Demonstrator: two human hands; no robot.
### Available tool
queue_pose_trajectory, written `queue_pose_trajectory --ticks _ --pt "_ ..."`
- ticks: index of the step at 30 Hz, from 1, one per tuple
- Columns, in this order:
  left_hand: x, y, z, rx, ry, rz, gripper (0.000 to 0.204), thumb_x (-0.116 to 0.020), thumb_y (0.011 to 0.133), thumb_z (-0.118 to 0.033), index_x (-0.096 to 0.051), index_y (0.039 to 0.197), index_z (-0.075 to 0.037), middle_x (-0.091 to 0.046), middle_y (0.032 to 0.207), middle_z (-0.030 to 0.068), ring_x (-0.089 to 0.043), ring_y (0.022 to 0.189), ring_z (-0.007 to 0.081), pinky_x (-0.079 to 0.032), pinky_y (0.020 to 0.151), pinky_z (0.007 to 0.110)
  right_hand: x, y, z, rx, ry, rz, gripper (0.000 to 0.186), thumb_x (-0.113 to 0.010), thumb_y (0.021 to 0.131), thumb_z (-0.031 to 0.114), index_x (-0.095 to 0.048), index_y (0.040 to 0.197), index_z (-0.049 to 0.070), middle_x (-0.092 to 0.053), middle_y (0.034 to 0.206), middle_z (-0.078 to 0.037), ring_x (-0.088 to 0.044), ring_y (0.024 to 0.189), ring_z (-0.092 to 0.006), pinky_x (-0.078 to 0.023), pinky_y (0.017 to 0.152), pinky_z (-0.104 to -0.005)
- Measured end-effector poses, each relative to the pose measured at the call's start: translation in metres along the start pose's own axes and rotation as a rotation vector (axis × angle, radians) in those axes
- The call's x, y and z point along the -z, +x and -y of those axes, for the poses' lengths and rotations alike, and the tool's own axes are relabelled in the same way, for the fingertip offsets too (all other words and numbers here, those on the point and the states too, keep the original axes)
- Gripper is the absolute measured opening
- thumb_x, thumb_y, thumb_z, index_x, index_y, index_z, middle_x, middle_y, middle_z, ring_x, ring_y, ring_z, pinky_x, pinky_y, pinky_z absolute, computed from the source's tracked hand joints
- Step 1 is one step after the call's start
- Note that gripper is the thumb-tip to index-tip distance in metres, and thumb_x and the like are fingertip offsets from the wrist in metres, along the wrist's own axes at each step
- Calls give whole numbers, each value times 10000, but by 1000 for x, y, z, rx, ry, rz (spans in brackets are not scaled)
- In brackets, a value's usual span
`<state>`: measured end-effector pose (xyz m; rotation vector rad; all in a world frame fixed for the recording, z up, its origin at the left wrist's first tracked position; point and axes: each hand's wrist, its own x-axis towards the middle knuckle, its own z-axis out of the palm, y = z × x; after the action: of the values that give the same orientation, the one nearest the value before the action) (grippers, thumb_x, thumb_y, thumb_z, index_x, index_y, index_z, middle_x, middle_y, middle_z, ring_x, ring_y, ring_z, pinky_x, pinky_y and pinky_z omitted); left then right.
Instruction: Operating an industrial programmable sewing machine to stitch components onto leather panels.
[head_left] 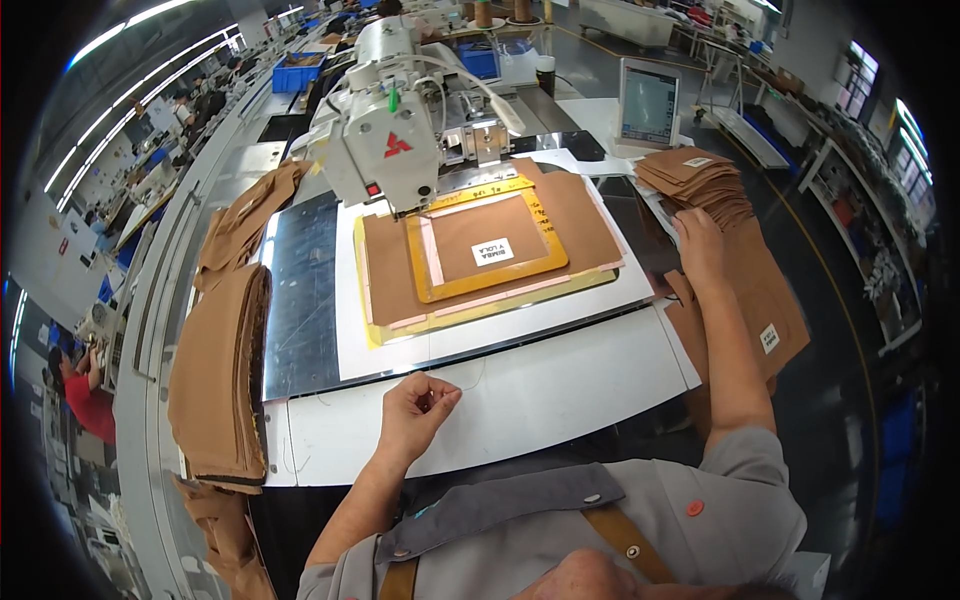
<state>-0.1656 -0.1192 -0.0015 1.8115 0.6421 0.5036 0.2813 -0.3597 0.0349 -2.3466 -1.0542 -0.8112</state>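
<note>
My left hand (418,408) is closed in a pinch above the white front edge of the work table (540,400). A thin dark thread (474,382) curves away from its fingertips. At the right, my right hand (699,243) has its fingers bent down at the edge beside a stack of brown fabric pieces (690,178); what they grip is hidden. Between and beyond my hands, a yellow frame (492,288) lies on a brown fabric panel (590,225) with a white label (491,251) inside the frame. The white sewing machine head (385,140) stands over the frame's far left corner.
A thick stack of brown panels (215,375) lines the left side, with more brown pieces (245,225) behind it. Labelled brown panels (765,300) hang over the right edge. A control screen (648,105) stands at the far right. Another person in red (88,400) sits at far left.
</note>
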Motion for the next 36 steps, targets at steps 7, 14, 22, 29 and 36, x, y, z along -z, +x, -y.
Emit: queue_pose_trajectory --ticks 7,14,22,29,36 --pt "-4 35 -28 24 -246 -96 133 -784 915 -115 -727 924 5 -466 713 -99 -413 654 24 -349 620 199 34 -55 143 -73 1124 365 210 -543 1067 124 -678 1143 -18 -660 904 -50 -570 741 -83 -476 641 -227" --pt "-22 66 -54 -10 -361 -140 148 -798 916 -134 -749 969 -4 -442 652 -126 -358 605 -2 -304 590 186 6 -89 237 -134 1531 759 294 -581 1069 250 -699 1122 -15 -574 793 21 -497 728 -64 -448 670 -238" --pt "-45 58 -54 -42 -361 -128 132 -801 910 -115 -754 958 -2 -367 607 -141 -288 551 -8 -223 533 195 -13 -84 240 -609 1873 826 303 -612 1052 324 -693 1038 33 -524 748 67 -347 531 -1 -252 472 -178" --pt "-49 56 -49 -28 -263 -107 106 -798 902 -89 -754 949 -5 -352 600 -136 -277 541 -6 -235 521 195 -13 -79 237 -665 1913 773 271 -635 1039 312 -693 1010 49 -547 761 60 -369 524 -6 -265 472 -175" --pt "-52 55 -41 -36 -256 -92 143 -810 899 -137 -763 949 -11 -323 604 -127 -265 547 5 -238 513 206 -11 -79 227 -657 1844 676 267 -652 1031 306 -669 928 59 -521 711 65 -329 514 2 -227 454 -176"
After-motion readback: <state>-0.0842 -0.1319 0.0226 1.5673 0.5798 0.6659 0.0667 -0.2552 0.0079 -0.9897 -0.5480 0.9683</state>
